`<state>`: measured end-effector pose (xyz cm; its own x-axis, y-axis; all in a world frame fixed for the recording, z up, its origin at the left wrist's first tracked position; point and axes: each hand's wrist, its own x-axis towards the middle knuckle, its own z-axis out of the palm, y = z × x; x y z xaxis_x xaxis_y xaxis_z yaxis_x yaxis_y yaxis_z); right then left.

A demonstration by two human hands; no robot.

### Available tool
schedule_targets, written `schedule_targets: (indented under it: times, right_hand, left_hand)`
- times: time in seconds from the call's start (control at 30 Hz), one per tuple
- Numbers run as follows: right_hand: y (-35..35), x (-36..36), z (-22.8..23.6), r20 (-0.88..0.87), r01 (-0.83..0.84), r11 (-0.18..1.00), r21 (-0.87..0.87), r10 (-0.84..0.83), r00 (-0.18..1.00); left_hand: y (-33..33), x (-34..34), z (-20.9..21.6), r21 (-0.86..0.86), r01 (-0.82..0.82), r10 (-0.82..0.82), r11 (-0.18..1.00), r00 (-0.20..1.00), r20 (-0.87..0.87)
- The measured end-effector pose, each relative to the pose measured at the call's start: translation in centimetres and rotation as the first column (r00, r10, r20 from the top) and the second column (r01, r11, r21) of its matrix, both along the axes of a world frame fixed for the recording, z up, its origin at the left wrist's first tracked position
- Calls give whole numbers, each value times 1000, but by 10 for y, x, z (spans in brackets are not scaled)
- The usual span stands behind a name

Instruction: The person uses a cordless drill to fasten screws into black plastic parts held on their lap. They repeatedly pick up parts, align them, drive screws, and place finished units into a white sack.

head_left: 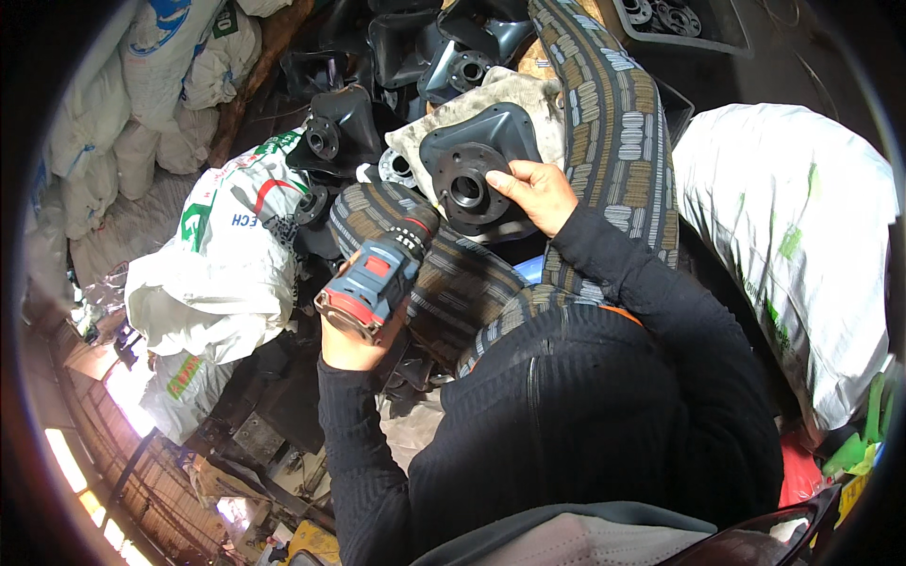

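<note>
My left hand grips a blue, red and black cordless drill, its chuck pointing up and right toward a dark metal flanged part. That part has a round central hub with a hole and lies on a dirty cloth. My right hand rests on the part's right edge, thumb by the hub, holding it steady. Both forearms are in dark ribbed sleeves. The drill's tip is hidden against the part's lower left edge.
More dark flanged parts are piled behind and to the left. White printed sacks lie at left, a large white sack at right. A striped patterned cloth runs under my right arm. A tray of round parts sits at top.
</note>
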<state>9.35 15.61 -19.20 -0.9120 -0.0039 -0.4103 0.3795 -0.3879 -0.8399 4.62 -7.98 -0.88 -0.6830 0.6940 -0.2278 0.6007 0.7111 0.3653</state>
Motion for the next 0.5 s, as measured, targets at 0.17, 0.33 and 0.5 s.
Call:
schedule_targets:
  times: [0.17, 0.33, 0.5]
  right_hand:
    - [-15, 1, -11, 96, 123, 991, -52, -118, 988]
    - [-16, -4, -18, 61, 114, 991, 75, -119, 991]
    - [-17, -6, -19, 101, 77, 987, 139, -92, 991]
  left_hand:
    - [-5, -11, -16, 81, -198, 179, 977, 963, 201]
    - [-5, -22, -28, 64, -172, 160, 983, 974, 162]
    - [-4, -25, -27, 47, -500, 445, 865, 805, 392]
